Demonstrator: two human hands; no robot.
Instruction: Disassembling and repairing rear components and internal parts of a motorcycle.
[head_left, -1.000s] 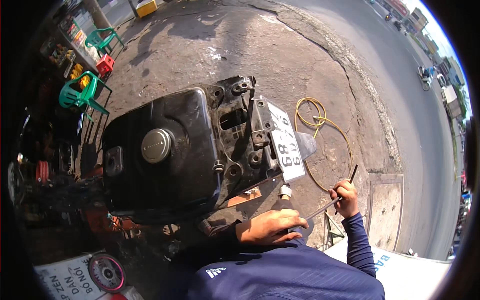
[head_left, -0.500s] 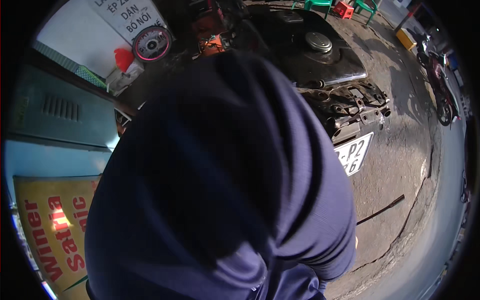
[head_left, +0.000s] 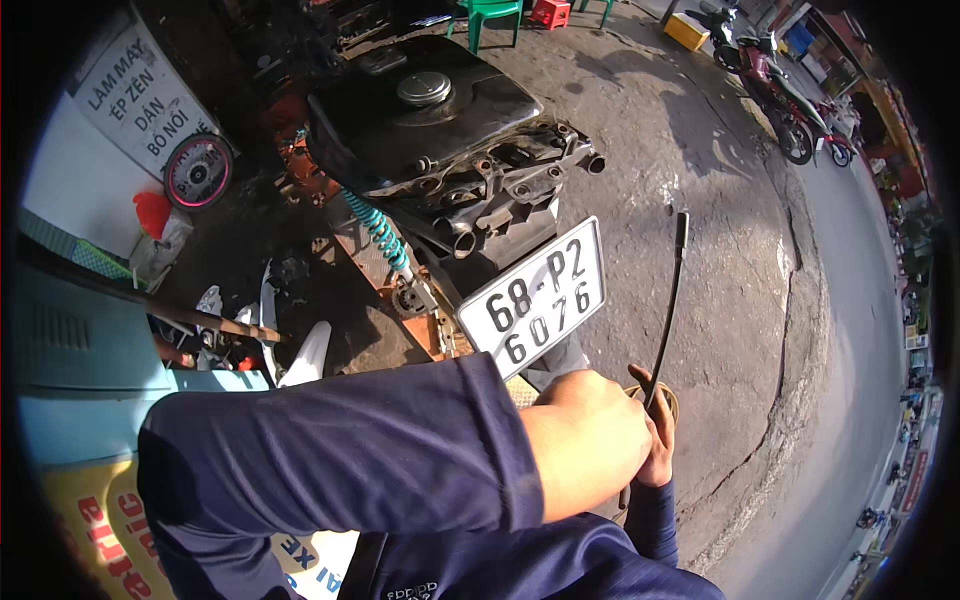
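Note:
My left hand (head_left: 598, 425) reaches across from the left, fingers curled at a thin black rod (head_left: 666, 330) with a thicker sleeve at its top. My right hand (head_left: 657, 450), partly behind the left, grips the same rod, which stands slanted upward above both hands. Just beyond them a white licence plate (head_left: 530, 295) hangs tilted on the rear of a stripped motorcycle, below a black fuel tank (head_left: 440, 125) with a silver cap and a dark bracket (head_left: 505, 180) with holes. A teal shock spring (head_left: 380, 230) runs down its left side.
Left are sign boards (head_left: 120, 90), a pink-rimmed wheel (head_left: 198, 173), loose white panels (head_left: 305, 350) and a blue-grey metal cabinet (head_left: 85, 330). Green chairs (head_left: 485, 15), a red stool (head_left: 550, 12) and a yellow crate (head_left: 685, 30) stand behind. Parked motorbikes (head_left: 775, 90) line the road (head_left: 860, 330) at right.
The view has swung round to show the plate and shop side. The blue sleeve that filled it half a second ago has dropped lower. My hands are closer together, with the rod raised more upright.

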